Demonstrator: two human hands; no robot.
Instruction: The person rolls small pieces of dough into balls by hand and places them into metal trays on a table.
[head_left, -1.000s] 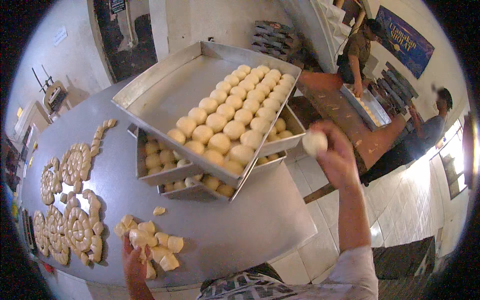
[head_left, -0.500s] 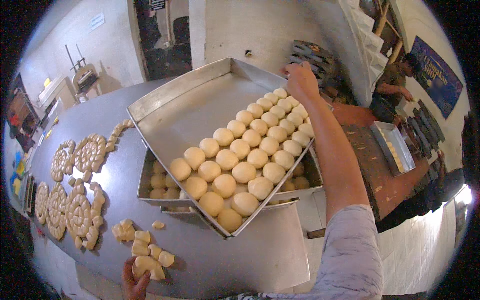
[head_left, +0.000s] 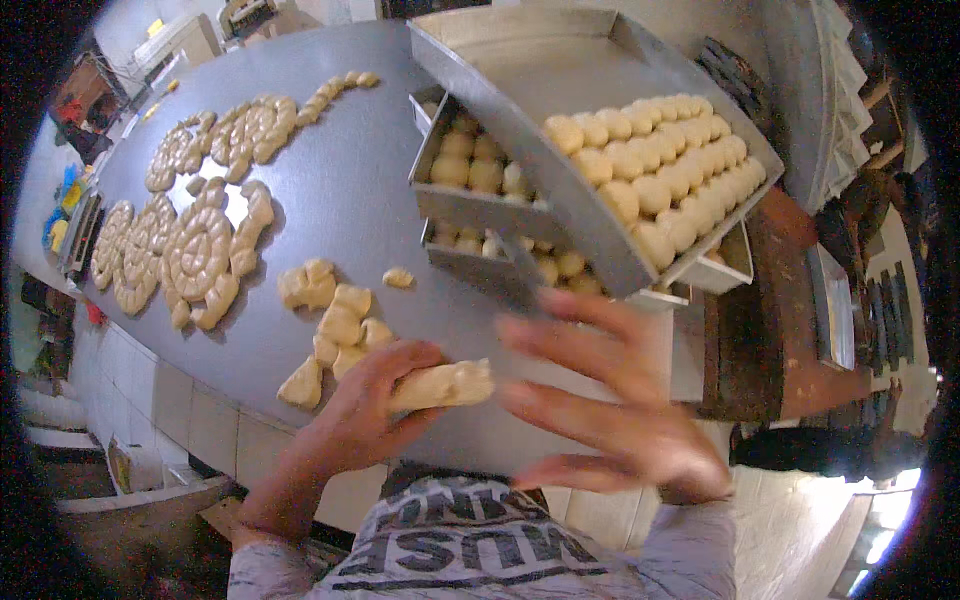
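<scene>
A thick, elongated piece of pale dough (head_left: 445, 385) lies in my left hand (head_left: 365, 405), the fingers closed around one end of it. Just to the right, my right hand (head_left: 615, 395) is slightly blurred, its fingers spread toward the dough's free end and holding nothing. Loose dough lumps (head_left: 340, 325) sit on the table beyond my left hand, with one small dough bit (head_left: 398, 278) apart from them. At the upper right, rows of round dough balls (head_left: 665, 170) fill the near right part of a metal tray (head_left: 560, 65).
The tray rests tilted across stacked trays (head_left: 480, 208) of more dough balls. On the left of the grey table (head_left: 340, 180) lie several spirals of cut dough (head_left: 200, 245). A brown wooden table (head_left: 785, 340) stands to the right, bearing another metal tray (head_left: 833, 305).
My right hand has left the tray's far edge and come down beside my left. My left hand has picked up dough from the loose lumps. The view has shifted.
</scene>
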